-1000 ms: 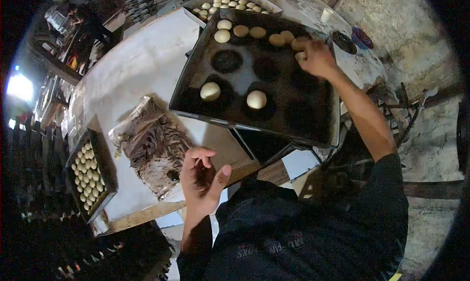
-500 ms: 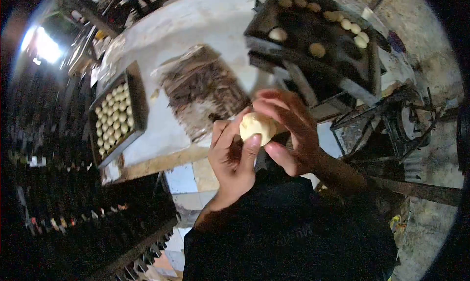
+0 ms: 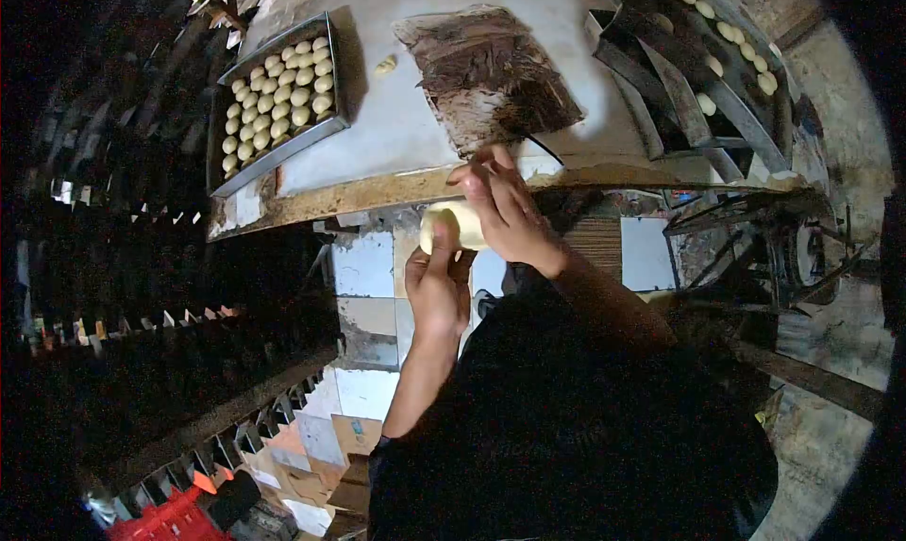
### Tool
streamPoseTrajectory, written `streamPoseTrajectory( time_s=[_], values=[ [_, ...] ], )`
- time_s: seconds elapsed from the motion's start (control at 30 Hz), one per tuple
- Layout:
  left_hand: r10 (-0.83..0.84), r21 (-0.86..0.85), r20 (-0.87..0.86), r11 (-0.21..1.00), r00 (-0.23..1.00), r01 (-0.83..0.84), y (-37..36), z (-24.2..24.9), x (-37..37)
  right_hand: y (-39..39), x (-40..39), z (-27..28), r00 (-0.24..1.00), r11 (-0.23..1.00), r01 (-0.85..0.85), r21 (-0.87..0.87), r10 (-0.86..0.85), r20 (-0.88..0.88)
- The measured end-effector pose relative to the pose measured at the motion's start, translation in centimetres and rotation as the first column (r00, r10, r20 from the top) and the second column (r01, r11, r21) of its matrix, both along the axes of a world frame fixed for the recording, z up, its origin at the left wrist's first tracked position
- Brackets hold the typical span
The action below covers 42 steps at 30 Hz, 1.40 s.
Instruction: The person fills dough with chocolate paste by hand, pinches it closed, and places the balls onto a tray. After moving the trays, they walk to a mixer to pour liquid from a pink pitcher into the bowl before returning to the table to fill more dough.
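My left hand (image 3: 437,291) grips a pale yellow piece of dough (image 3: 455,227), thumb pressed on its near face, just in front of the table edge. My right hand (image 3: 505,206) is at the dough's right side, its fingers bent and lifted toward the table; whether it grips the dough is partly hidden. Beyond the hands, a dark brown, sticky-looking filling (image 3: 495,69) is spread on a sheet on the white table (image 3: 377,116). A small dough scrap (image 3: 385,66) lies left of the filling.
A metal tray (image 3: 342,98) with several rows of dough balls stands at the left. Dark stacked trays (image 3: 679,98) with more dough balls are at the right. A metal stand (image 3: 802,258) is beside the table, and a red crate (image 3: 170,517) sits at the lower left.
The view has shifted, so the table and trays sit differently in it. The dough now looks longer, and my right hand has turned, its fingers now over the dough's right end.
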<state>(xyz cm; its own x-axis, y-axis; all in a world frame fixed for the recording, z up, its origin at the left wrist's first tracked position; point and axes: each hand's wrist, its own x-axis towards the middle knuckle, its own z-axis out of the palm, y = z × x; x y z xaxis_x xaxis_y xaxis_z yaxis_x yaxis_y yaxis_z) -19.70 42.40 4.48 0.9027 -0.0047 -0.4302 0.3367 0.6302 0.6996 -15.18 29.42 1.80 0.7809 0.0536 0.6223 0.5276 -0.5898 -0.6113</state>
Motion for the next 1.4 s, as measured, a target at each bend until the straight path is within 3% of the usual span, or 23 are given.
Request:
streamPoseTrajectory(
  time_s=[0.07, 0.1, 0.17, 0.23, 0.3, 0.4, 0.5, 0.53, 0.7, 0.77, 0.8, 0.9, 1.0, 1.1, 1.2, 1.3, 1.4],
  values=[
    [-0.28, 0.003, -0.103, 0.96, 0.955, 0.282, 0.7, -3.7, 0.2, 0.5, 0.0, -1.7, 0.997, 0.996, -0.035, 0.086, 0.04, -0.06],
    [-0.322, -0.039, -0.122, 0.947, 0.939, 0.32, 0.5, -4.3, 0.7, 0.6, -0.2, -2.4, 0.993, 0.991, -0.048, 0.126, 0.061, -0.098],
    [-0.407, -0.122, -0.157, 0.912, 0.9, 0.392, -0.1, -5.4, 1.6, -1.6, 0.2, -4.5, 0.984, 0.998, -0.067, 0.023, 0.07, -0.166],
    [-0.357, -0.263, -0.129, 0.912, 0.925, 0.315, -0.9, -4.1, 3.2, -6.2, 1.9, -9.9, 0.997, 0.963, 0.046, -0.267, -0.059, -0.04],
    [-0.353, -0.245, -0.081, 0.913, 0.932, 0.325, -0.5, -4.5, 5.0, -10.2, 4.6, -9.5, 0.842, 0.894, 0.223, -0.388, -0.378, -0.385],
    [-0.328, -0.114, -0.076, 0.941, 0.942, 0.319, 0.1, -4.0, 8.3, -13.6, 6.2, -12.6, 0.68, 0.697, 0.085, -0.712, -0.563, -0.47],
    [-0.272, -0.05, 0.05, 0.96, 0.961, 0.274, 0.1, -2.6, 11.6, -12.8, 9.2, -8.6, 0.68, 0.789, 0.123, -0.602, -0.509, -0.528],
    [-0.256, -0.047, 0.061, 0.965, 0.965, 0.259, 0.2, -4.1, 12.7, -13.4, 10.2, -8.8, 0.708, 0.837, 0.041, -0.546, -0.41, -0.575],
    [-0.175, -0.009, 0.001, 0.985, 0.985, 0.175, 0.2, -5.0, 16.4, -13.6, 9.4, -10.0, 0.763, 0.8, -0.025, -0.6, -0.372, -0.528],
    [-0.197, -0.019, 0.067, 0.98, 0.978, 0.199, -1.1, -3.7, 18.4, -14.4, 9.4, -12.2, 0.78, 0.785, -0.043, -0.618, -0.36, -0.512],
    [-0.192, -0.042, 0.048, 0.98, 0.98, 0.194, -1.5, -3.8, 19.0, -13.8, 10.1, -11.4, 0.805, 0.783, 0.06, -0.619, -0.404, -0.434],
    [-0.218, -0.021, 0.028, 0.976, 0.975, 0.219, -2.0, -4.5, 20.3, -14.0, 13.7, -6.8, 0.798, 0.817, -0.092, -0.569, -0.282, -0.533],
    [-0.24, -0.005, 0.018, 0.971, 0.971, 0.24, -3.2, -3.4, 21.9, -16.1, 16.7, -8.5, 0.955, 0.843, 0.06, -0.535, -0.204, -0.215],
    [-0.236, 0.0, -0.02, 0.972, 0.972, 0.236, -3.8, -3.1, 23.0, -18.2, 22.6, -8.2, 0.858, 0.885, 0.033, -0.464, -0.263, -0.441],
    [-0.247, 0.008, -0.037, 0.969, 0.968, 0.247, -4.3, -3.5, 23.8, -18.3, 25.8, -8.6, 0.9, 0.81, 0.079, -0.582, -0.309, -0.308],
    [-0.237, 0.017, -0.028, 0.971, 0.971, 0.238, -4.5, -3.8, 24.3, -18.1, 26.3, -11.7, 0.972, 0.692, 0.087, -0.717, -0.216, -0.09],
    [-0.241, 0.053, -0.028, 0.969, 0.97, 0.242, -4.6, -4.6, 24.7, -19.0, 27.4, -12.4, 0.907, 0.813, -0.297, -0.5, 0.077, -0.413]
  ],
)
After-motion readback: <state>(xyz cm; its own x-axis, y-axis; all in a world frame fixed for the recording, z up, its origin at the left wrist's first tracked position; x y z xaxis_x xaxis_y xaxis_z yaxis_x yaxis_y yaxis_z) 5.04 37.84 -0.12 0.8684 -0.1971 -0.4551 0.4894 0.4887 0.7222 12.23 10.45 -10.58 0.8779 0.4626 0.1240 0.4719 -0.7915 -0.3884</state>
